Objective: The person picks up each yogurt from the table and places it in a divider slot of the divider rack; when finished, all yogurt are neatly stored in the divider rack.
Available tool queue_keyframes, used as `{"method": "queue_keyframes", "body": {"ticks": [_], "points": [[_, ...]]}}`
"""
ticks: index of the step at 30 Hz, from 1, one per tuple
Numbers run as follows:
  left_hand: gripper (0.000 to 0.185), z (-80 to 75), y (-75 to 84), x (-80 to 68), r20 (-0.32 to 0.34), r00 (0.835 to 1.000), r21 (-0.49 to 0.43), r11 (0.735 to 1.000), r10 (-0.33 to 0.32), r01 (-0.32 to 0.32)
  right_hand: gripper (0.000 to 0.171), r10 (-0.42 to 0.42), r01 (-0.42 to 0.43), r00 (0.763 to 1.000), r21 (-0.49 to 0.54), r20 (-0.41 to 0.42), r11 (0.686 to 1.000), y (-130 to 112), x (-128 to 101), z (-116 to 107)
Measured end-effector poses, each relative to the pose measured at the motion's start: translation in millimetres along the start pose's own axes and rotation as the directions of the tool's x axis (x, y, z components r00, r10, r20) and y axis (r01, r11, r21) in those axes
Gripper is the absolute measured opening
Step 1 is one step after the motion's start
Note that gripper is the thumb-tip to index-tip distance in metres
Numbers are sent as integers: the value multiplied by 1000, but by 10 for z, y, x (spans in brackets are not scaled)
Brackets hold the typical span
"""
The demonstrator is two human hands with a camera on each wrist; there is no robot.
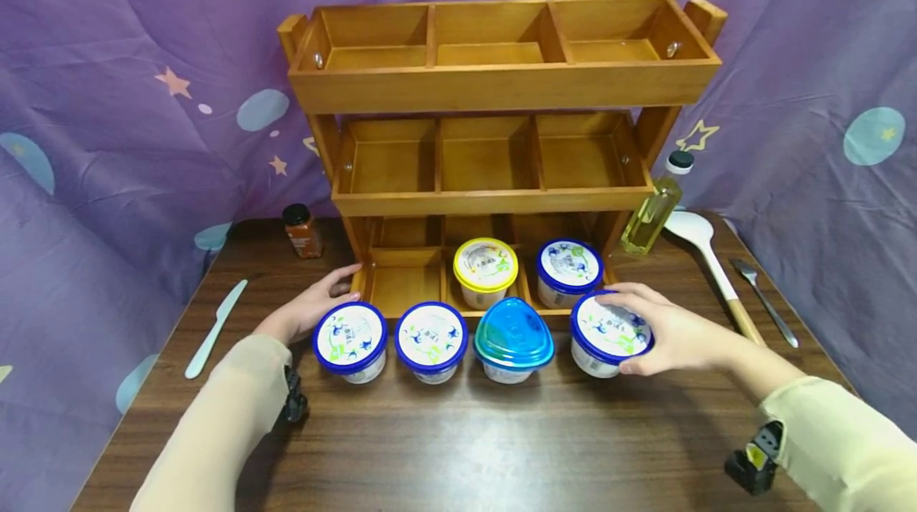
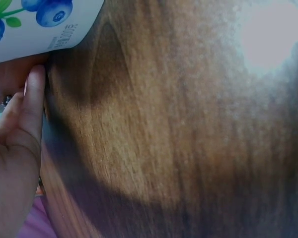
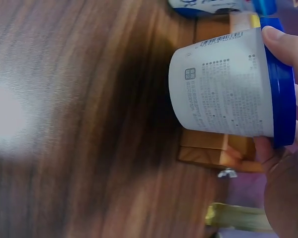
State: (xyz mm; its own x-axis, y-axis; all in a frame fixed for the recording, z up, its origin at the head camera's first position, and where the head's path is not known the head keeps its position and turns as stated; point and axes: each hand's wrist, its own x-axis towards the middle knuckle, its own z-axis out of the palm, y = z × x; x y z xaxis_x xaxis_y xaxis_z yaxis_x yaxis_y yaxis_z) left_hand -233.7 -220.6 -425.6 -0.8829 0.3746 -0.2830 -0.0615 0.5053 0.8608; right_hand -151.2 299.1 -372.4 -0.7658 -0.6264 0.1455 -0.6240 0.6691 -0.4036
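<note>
My right hand [image 1: 677, 329] grips a white tub with a blue lid [image 1: 609, 333] by its lid, in front of the wooden rack's right end; the right wrist view shows printed text on the tub's side [image 3: 223, 89]. Whether its base touches the table I cannot tell. My left hand [image 1: 315, 309] touches the left end of the wooden rack [image 1: 501, 90] with extended fingers. Beside it stand two more blue-lidded tubs [image 1: 351, 337], then a tub with a rounded triangular light-blue lid [image 1: 513, 337]. A yellow-lidded tub [image 1: 485, 269] and another blue-lidded tub [image 1: 569, 269] sit in the bottom tier.
On the left are a spice jar [image 1: 303, 232] and a pale green knife [image 1: 216, 329]. To the right stand an oil bottle [image 1: 652, 209], a white ladle with a wooden handle [image 1: 705, 249] and a fork [image 1: 766, 305]. A purple curtain [image 1: 143, 138] hangs behind the rack.
</note>
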Motion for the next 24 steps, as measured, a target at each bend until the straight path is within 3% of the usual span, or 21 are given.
{"method": "queue_keyframes", "body": {"ticks": [3, 5, 15, 24], "points": [[63, 15, 165, -107, 8, 1000, -2, 1000, -3, 3, 85, -15, 14, 1000, -26, -15, 1000, -48, 20, -92], [63, 13, 166, -108, 9, 1000, -1, 1000, -5, 5, 85, -22, 21, 1000, -35, -22, 999, -72, 41, -149], [68, -20, -178, 109, -5, 1000, 13, 1000, -4, 4, 85, -79, 74, 995, -90, -54, 993, -171, 192, -382], [69, -9, -204, 130, -15, 1000, 21, 1000, 1, -1, 87, -110, 101, 987, -80, -118, 992, -319, 374, -512]]}}
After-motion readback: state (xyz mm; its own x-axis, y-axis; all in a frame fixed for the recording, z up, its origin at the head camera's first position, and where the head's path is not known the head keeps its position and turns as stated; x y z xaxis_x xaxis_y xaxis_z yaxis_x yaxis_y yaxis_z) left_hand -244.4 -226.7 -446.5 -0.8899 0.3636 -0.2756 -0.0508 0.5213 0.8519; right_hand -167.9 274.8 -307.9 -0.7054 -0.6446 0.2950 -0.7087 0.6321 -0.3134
